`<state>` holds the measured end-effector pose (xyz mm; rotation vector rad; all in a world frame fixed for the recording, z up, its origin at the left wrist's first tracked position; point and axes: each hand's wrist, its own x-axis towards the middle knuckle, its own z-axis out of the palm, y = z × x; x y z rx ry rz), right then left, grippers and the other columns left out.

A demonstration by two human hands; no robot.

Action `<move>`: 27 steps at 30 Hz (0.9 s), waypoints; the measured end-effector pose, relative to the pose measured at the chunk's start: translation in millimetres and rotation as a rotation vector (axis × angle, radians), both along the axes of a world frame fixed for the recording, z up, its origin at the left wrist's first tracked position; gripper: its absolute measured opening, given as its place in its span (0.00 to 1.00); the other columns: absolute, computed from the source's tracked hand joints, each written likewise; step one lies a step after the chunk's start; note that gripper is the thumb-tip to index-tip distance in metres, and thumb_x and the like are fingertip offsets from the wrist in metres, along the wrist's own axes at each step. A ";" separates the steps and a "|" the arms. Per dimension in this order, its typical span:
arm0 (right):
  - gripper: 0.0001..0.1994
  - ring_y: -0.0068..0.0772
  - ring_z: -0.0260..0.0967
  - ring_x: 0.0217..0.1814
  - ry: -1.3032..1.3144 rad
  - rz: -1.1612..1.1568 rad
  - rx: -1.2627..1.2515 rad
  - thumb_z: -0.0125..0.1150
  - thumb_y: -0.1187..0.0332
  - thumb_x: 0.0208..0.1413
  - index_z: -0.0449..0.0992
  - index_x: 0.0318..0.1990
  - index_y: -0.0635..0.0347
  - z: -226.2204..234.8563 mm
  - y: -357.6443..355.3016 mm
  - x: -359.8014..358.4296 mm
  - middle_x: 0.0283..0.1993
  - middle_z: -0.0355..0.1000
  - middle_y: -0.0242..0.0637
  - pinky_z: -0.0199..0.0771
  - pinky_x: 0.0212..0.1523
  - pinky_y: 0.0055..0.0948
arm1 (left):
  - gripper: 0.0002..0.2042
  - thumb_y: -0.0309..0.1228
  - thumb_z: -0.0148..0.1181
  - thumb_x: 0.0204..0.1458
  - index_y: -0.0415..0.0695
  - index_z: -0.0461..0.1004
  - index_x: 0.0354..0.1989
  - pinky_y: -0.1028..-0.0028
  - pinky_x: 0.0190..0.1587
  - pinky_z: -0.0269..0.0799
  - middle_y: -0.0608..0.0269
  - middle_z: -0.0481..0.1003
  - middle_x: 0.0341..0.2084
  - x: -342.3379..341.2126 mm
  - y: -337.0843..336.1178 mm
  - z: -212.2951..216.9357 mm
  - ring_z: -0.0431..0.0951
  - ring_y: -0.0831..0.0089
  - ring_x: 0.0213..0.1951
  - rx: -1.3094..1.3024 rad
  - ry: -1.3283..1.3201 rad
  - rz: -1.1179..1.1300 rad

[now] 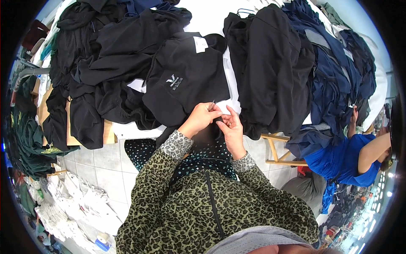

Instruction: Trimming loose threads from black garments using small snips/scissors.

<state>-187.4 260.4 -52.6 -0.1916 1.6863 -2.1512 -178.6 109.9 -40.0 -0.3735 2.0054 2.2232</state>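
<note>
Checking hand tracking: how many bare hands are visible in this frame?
2 clearly: the left hand pinching a small metal tool at the black garment, and the right hand beside it. The co-worker in blue shows an arm; their hands are hidden.

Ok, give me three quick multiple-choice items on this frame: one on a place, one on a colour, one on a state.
1. Where does the black garment with the white label lie?
A. on the floor tiles
B. on the white table, between two heaps of dark clothes
C. on the co-worker's lap

2. What colour is the co-worker's top?
A. bright blue
B. red
C. white

3. What is the left hand doing?
A. lying flat and open
B. out of view
C. pinching a small metal tool

Answers:
1 B, it is spread on the table between the heaps.
2 A, the top at the right edge is bright blue.
3 C, the fingers close on the tool beside the right hand.
</note>
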 end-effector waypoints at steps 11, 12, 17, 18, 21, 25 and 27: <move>0.33 0.16 0.61 0.37 -0.039 -0.013 0.066 0.61 0.84 0.46 0.58 0.62 0.58 -2.7 3.3 -2.8 0.40 0.66 0.30 0.65 0.43 0.16 | 0.05 0.30 0.55 0.55 0.43 0.70 0.29 0.85 0.16 0.51 0.78 0.62 0.16 0.3 3.4 -0.2 0.57 0.89 0.16 0.145 -0.081 0.087; 0.34 0.15 0.60 0.36 -0.046 -0.007 0.046 0.60 0.85 0.46 0.58 0.62 0.58 -2.0 3.1 -1.9 0.40 0.66 0.30 0.65 0.42 0.16 | 0.05 0.30 0.55 0.55 0.43 0.70 0.29 0.85 0.16 0.51 0.78 0.62 0.16 -0.1 2.0 -3.7 0.57 0.89 0.16 0.145 -0.081 0.088; 0.34 0.12 0.58 0.33 -0.065 -0.011 0.030 0.61 0.85 0.46 0.57 0.63 0.59 0.6 6.6 0.6 0.40 0.68 0.30 0.64 0.40 0.13 | 0.06 0.28 0.54 0.54 0.38 0.71 0.30 0.81 0.25 0.60 0.73 0.68 0.21 -1.5 -2.9 -4.1 0.63 0.86 0.23 0.099 -0.038 0.211; 0.35 0.12 0.58 0.33 -0.068 -0.013 0.044 0.61 0.85 0.46 0.57 0.63 0.59 0.5 8.5 0.6 0.40 0.68 0.30 0.64 0.39 0.13 | 0.05 0.27 0.54 0.55 0.38 0.70 0.30 0.81 0.25 0.59 0.74 0.67 0.20 -1.4 -2.8 -1.4 0.62 0.86 0.23 0.133 -0.061 0.189; 0.35 0.13 0.58 0.33 -0.080 -0.008 0.049 0.61 0.85 0.45 0.56 0.63 0.58 1.5 8.7 -0.1 0.40 0.68 0.30 0.64 0.39 0.13 | 0.05 0.27 0.54 0.55 0.39 0.70 0.30 0.81 0.23 0.58 0.75 0.66 0.19 -1.8 -3.5 0.8 0.61 0.86 0.21 0.178 -0.069 0.345; 0.35 0.13 0.58 0.33 -0.083 0.002 0.032 0.60 0.85 0.45 0.56 0.63 0.58 1.6 9.1 -1.5 0.40 0.68 0.31 0.64 0.39 0.14 | 0.04 0.27 0.54 0.55 0.40 0.70 0.30 0.81 0.23 0.59 0.74 0.65 0.18 -1.0 -3.3 -3.2 0.61 0.86 0.21 0.209 -0.048 0.376; 0.35 0.13 0.58 0.33 -0.084 0.006 0.044 0.60 0.85 0.45 0.57 0.63 0.58 1.1 10.2 -2.1 0.39 0.68 0.31 0.64 0.40 0.14 | 0.04 0.27 0.54 0.54 0.39 0.70 0.30 0.81 0.24 0.60 0.73 0.66 0.19 -1.9 -2.0 -0.8 0.62 0.85 0.21 0.196 -0.048 0.359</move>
